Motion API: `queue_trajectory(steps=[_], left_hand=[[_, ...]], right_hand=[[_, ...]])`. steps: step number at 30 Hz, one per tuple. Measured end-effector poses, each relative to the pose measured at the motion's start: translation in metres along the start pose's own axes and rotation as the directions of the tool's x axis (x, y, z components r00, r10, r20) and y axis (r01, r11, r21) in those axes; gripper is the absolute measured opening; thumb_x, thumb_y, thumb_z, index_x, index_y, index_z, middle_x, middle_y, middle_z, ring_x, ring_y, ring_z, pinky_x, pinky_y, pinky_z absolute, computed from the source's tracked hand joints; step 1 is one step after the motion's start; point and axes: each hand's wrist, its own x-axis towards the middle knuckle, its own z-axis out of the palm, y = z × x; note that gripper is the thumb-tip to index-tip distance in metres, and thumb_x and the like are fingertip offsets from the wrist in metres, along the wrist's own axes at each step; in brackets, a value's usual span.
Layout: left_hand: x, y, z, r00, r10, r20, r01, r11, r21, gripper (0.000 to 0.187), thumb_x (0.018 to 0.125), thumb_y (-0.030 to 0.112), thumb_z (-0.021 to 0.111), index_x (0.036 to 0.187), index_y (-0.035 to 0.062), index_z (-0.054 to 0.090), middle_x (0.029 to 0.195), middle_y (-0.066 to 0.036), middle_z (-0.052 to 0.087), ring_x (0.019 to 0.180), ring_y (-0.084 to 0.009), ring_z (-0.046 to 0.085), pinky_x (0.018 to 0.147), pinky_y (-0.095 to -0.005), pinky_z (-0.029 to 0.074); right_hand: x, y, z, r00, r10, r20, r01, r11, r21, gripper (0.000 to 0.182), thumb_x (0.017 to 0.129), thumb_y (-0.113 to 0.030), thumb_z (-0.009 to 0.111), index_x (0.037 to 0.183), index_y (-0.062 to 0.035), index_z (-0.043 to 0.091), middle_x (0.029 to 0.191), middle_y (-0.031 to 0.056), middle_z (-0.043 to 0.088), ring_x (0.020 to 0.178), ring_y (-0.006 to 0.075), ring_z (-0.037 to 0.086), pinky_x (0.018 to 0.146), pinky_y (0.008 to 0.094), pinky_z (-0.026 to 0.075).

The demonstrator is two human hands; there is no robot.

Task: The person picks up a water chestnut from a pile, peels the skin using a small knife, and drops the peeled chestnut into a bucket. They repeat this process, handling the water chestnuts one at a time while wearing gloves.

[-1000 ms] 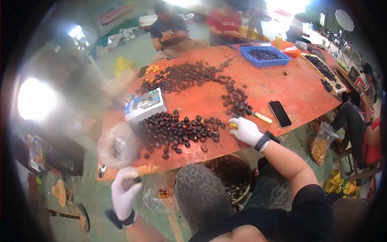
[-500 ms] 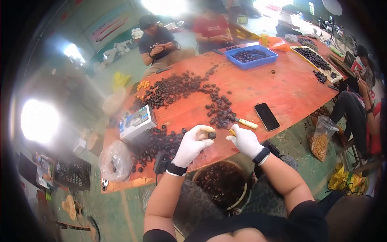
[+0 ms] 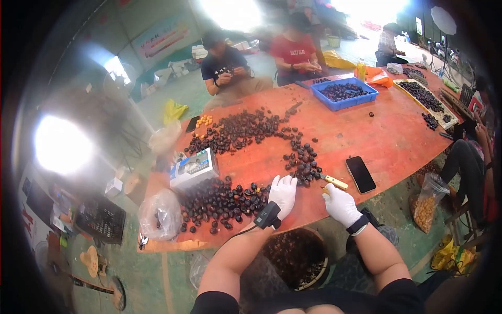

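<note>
We are holding our white-gloved left hand (image 3: 283, 197) at the right end of the near heap of dark nuts (image 3: 217, 204) on the red tabletop (image 3: 345, 136); its fingers are bending, and whether they are gripping anything, we cannot tell. To its right, we are curling the fingers of our right hand (image 3: 342, 206) around a small yellowish object (image 3: 325, 191), near a pale-handled knife (image 3: 337, 182). A black phone (image 3: 361, 175) is lying farther right.
</note>
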Motion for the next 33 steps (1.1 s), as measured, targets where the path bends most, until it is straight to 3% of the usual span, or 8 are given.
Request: queue_trajectory(steps=[2, 6, 7, 11, 23, 30, 31, 33], left_hand=[[-0.001, -0.001, 0.008, 0.996, -0.063, 0.056, 0.058, 0.995, 0.082, 0.016, 0.088, 0.009, 0.048, 0.1, 0.0073, 0.058, 0.093, -0.01, 0.058, 0.097, -0.0259, 0.06, 0.1, -0.044, 0.04], [-0.002, -0.002, 0.022, 0.992, -0.112, 0.059, 0.1, 0.979, 0.18, 0.013, 0.088, 0.01, 0.048, 0.096, 0.0074, 0.057, 0.091, -0.01, 0.057, 0.096, -0.0261, 0.059, 0.103, -0.0475, 0.038], [-0.006, -0.003, 0.026, 0.995, -0.085, -0.052, 0.094, 0.977, 0.192, 0.013, 0.088, 0.01, 0.047, 0.096, 0.0069, 0.057, 0.091, -0.01, 0.058, 0.095, -0.0265, 0.059, 0.104, -0.0487, 0.037], [-0.01, -0.013, 0.033, 0.986, -0.165, -0.016, 0.165, 0.966, 0.2, 0.015, 0.087, 0.01, 0.047, 0.097, 0.0061, 0.057, 0.089, -0.01, 0.059, 0.094, -0.0267, 0.059, 0.109, -0.0527, 0.033], [-0.023, -0.041, 0.01, 0.98, -0.186, 0.077, 0.163, 0.957, 0.239, 0.017, 0.089, 0.011, 0.046, 0.101, 0.0067, 0.057, 0.093, -0.01, 0.061, 0.092, -0.0274, 0.061, 0.106, -0.0529, 0.035], [-0.022, -0.057, 0.001, 0.963, -0.184, 0.196, 0.103, 0.926, 0.363, 0.016, 0.088, 0.012, 0.048, 0.099, 0.0074, 0.058, 0.09, -0.011, 0.061, 0.087, -0.0294, 0.062, 0.105, -0.0527, 0.037], [-0.023, -0.063, 0.003, 0.968, -0.183, 0.174, 0.117, 0.934, 0.337, 0.015, 0.088, 0.012, 0.047, 0.099, 0.0077, 0.058, 0.089, -0.011, 0.061, 0.087, -0.0294, 0.062, 0.105, -0.0529, 0.037], [-0.026, -0.075, 0.001, 0.966, -0.201, 0.164, 0.141, 0.938, 0.318, 0.015, 0.089, 0.012, 0.047, 0.098, 0.0082, 0.058, 0.089, -0.011, 0.062, 0.087, -0.0292, 0.063, 0.105, -0.0534, 0.036]], right_hand=[[0.001, 0.0, -0.001, 1.0, 0.005, 0.004, -0.005, 1.0, -0.014, 0.02, 0.093, -0.025, 0.056, 0.103, -0.0077, 0.052, 0.079, 0.0175, 0.066, 0.075, 0.0378, 0.066, 0.065, 0.0499, 0.051], [-0.001, -0.002, 0.002, 1.0, 0.011, 0.012, -0.011, 0.999, -0.032, 0.02, 0.094, -0.024, 0.055, 0.103, -0.0071, 0.052, 0.081, 0.0172, 0.066, 0.076, 0.0373, 0.066, 0.065, 0.0496, 0.051], [-0.001, -0.003, 0.003, 1.0, 0.01, 0.008, -0.01, 0.999, -0.035, 0.02, 0.094, -0.024, 0.055, 0.103, -0.007, 0.052, 0.082, 0.017, 0.066, 0.076, 0.0372, 0.066, 0.065, 0.0495, 0.052], [0.001, -0.003, 0.011, 0.997, 0.013, 0.074, -0.009, 0.998, -0.058, 0.021, 0.094, -0.024, 0.055, 0.104, -0.0065, 0.052, 0.082, 0.0169, 0.065, 0.076, 0.0372, 0.066, 0.066, 0.048, 0.052], [0.005, -0.013, 0.015, 0.996, 0.0, 0.095, 0.007, 0.997, -0.074, 0.021, 0.093, -0.025, 0.057, 0.104, -0.0073, 0.055, 0.084, 0.0154, 0.065, 0.075, 0.0359, 0.066, 0.064, 0.0475, 0.052], [-0.015, -0.044, 0.017, 0.94, -0.328, 0.097, 0.339, 0.931, -0.139, 0.022, 0.085, -0.02, 0.063, 0.106, -0.0142, 0.063, 0.093, 0.0117, 0.061, 0.086, 0.0321, 0.062, 0.067, 0.0443, 0.052], [-0.017, -0.05, 0.019, 0.93, -0.335, 0.148, 0.351, 0.931, -0.097, 0.03, 0.082, -0.014, 0.061, 0.112, -0.017, 0.063, 0.105, 0.0107, 0.059, 0.095, 0.031, 0.058, 0.076, 0.0429, 0.051], [-0.019, -0.063, 0.022, 0.846, -0.51, 0.154, 0.523, 0.85, -0.06, 0.034, 0.082, -0.012, 0.059, 0.115, -0.017, 0.062, 0.11, 0.0101, 0.058, 0.1, 0.0309, 0.057, 0.081, 0.0431, 0.049]])
